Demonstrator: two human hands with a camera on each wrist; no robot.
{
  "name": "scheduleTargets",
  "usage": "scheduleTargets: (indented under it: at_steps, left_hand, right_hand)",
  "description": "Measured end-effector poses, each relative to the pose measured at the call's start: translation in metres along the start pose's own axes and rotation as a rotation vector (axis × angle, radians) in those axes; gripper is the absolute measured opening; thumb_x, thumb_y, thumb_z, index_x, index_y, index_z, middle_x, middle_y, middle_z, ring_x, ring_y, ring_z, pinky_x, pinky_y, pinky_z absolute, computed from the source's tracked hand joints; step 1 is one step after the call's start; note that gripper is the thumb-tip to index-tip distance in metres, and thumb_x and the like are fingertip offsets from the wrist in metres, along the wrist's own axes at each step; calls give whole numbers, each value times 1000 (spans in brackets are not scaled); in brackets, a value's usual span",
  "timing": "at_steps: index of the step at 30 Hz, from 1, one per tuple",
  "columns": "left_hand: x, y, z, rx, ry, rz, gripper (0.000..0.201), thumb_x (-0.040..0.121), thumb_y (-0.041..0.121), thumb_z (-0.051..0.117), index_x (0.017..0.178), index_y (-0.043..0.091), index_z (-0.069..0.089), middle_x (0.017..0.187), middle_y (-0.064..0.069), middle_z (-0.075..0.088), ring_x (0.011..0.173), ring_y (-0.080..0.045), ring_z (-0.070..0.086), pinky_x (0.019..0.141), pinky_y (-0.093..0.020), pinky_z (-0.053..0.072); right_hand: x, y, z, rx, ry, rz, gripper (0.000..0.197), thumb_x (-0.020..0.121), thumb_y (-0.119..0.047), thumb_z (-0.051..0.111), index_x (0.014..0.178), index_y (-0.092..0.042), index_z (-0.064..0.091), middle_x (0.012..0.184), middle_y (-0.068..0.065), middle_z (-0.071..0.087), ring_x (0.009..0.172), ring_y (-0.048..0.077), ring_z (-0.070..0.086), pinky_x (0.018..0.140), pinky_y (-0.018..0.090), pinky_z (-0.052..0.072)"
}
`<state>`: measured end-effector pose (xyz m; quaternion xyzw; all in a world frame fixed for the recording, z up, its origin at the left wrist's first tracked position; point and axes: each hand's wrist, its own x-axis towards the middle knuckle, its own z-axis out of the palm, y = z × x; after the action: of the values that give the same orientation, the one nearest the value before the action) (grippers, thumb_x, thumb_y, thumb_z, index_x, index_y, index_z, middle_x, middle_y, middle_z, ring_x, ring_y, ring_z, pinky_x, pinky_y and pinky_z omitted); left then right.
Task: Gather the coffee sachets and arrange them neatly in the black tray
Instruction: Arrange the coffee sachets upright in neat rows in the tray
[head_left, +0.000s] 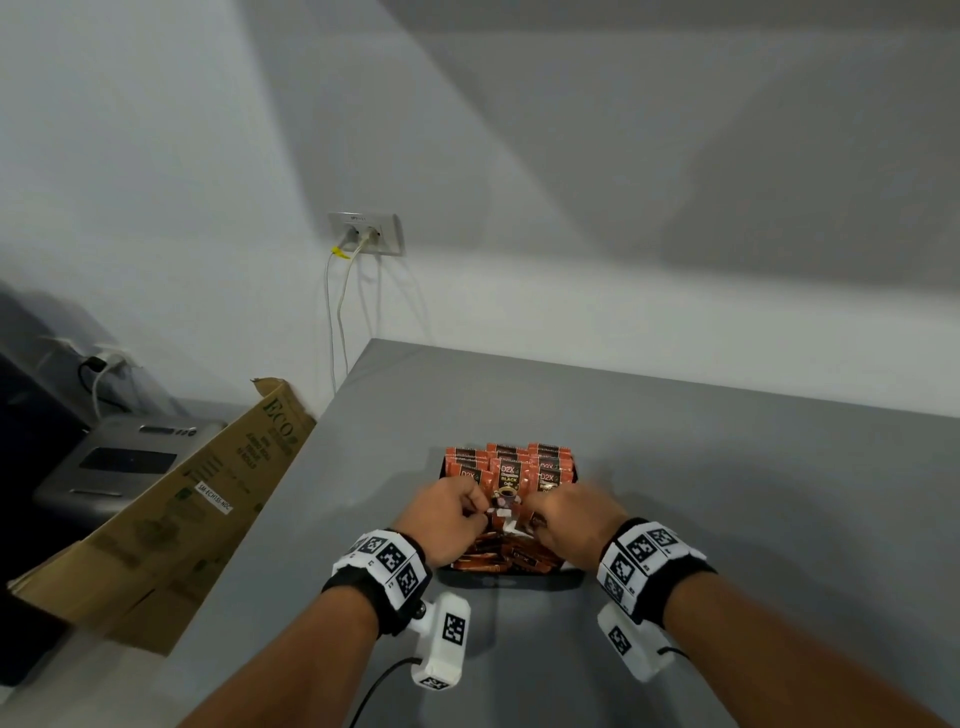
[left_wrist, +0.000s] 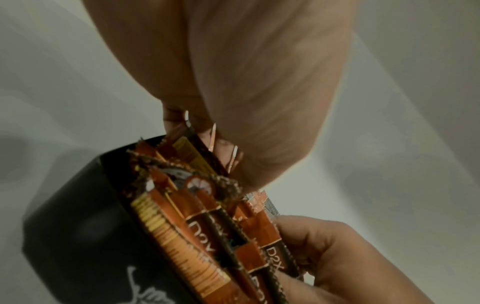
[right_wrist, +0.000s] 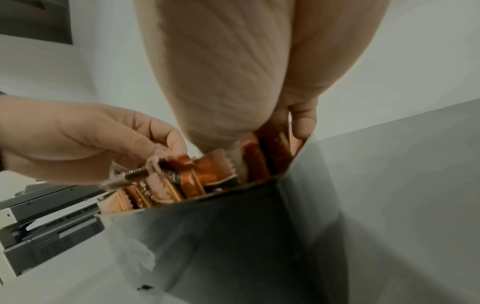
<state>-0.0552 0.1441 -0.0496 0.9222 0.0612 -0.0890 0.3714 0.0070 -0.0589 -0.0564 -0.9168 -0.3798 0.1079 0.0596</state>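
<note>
A black tray (head_left: 570, 470) sits on the grey table, packed with orange and black coffee sachets (head_left: 508, 474). Those at the back stand upright and others lie flat at the front (head_left: 493, 560). Both hands meet over the tray's middle. My left hand (head_left: 467, 506) has curled fingers that pinch the top edges of a few sachets (left_wrist: 182, 142). My right hand (head_left: 545, 512) curls round a bunch of sachets (left_wrist: 270, 236) on the tray's right side. In the right wrist view its fingertips (right_wrist: 301, 123) reach down inside the tray wall (right_wrist: 233, 236). The hands hide the sachets under them.
A flattened cardboard box (head_left: 197, 499) leans against the table's left edge, with a grey printer (head_left: 119, 462) behind it. A wall socket (head_left: 366, 234) with hanging cables is above the table's far left corner. Bare grey tabletop (head_left: 753, 493) stretches to the right of the tray.
</note>
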Motion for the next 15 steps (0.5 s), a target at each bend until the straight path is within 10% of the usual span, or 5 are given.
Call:
scheduleTargets:
  at_steps: [9,15]
  left_hand:
    - [0,5,-5,-257,1,-53,26,79,42,74,100,31,64,100,10,71,96,-7,66,89,-30,51]
    - [-1,57,-15,-1276,-227,-147,45,81,38,66,112,5,68,104,-19,71,90,-32,70,80,-40,60]
  right_hand:
    - [-6,8,-41,563,152,165,9,86,-20,66,93,-26,67,86,-5,71,74,12,68,73,38,59]
    - [3,-6,-73,1151,129,165,24,73,-15,61,97,-20,66,88,11,70,76,26,64,75,46,51]
